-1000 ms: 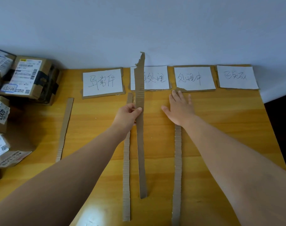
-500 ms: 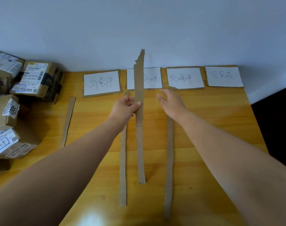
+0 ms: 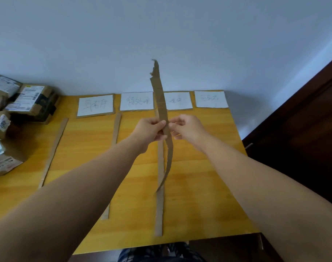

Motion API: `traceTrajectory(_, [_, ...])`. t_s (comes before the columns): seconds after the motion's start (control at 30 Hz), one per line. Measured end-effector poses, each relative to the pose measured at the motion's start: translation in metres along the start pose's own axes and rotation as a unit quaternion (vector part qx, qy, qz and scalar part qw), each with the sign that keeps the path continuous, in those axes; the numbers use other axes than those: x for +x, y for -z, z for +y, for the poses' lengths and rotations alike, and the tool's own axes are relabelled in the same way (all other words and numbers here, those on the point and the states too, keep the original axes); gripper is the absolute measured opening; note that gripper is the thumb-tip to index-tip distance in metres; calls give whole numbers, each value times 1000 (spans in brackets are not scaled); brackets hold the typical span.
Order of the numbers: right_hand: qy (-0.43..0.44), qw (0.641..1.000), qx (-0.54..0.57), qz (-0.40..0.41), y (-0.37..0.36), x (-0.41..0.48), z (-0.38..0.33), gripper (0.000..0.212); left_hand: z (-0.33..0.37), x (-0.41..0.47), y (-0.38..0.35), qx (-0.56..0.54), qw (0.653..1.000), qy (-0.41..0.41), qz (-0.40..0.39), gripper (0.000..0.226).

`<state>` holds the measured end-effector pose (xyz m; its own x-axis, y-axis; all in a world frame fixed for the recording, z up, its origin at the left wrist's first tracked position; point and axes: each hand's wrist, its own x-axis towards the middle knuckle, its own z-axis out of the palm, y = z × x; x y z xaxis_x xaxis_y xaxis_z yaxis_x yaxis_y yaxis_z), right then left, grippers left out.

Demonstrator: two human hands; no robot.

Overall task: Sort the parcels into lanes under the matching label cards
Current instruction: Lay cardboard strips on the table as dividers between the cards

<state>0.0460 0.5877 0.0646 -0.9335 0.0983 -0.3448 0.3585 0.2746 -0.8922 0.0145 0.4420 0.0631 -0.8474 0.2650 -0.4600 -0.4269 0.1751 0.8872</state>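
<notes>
A long brown cardboard strip [image 3: 160,95] is held upright above the yellow table [image 3: 208,167], bowed along its length with a torn top end. My left hand [image 3: 150,130] pinches its middle from the left, and my right hand [image 3: 188,127] pinches it from the right at the same height. Several white label cards with handwriting lie along the table's back edge: a left card [image 3: 95,105], a second card [image 3: 137,101], a third card [image 3: 178,100] partly hidden by the strip, and a right card [image 3: 211,99]. Parcels [image 3: 31,102] are stacked at the left.
Three cardboard strips lie flat as lane dividers: a left divider [image 3: 54,150], a middle divider [image 3: 117,129] partly under my left arm, and a right divider [image 3: 159,205]. More labelled boxes [image 3: 2,159] crowd the table's left edge. Dark furniture [image 3: 297,138] stands to the right.
My right hand left the table and took hold of the strip beside my left hand. The strip rose off the table and shifted right, in front of the third card.
</notes>
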Motion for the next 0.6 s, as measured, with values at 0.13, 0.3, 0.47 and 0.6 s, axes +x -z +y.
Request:
traceTrajectory(0.13, [-25,1000,12,9,27,-21,15,16,-4,-12,-36,13,999,-29,-29,3])
traceTrajectory(0.3, [-41,991,128,-7,42,-32,20,23,4,-21,-55,54,996,-66,-3,15])
traceTrajectory(0.47, [-44,971,234,-3,44,-30,10,14,11,-27,-45,139,986,-74,63,38])
traceTrajectory(0.6, [-63,989,130,30,51,-24,20,14,-3,-17,-32,281,954,-58,83,34])
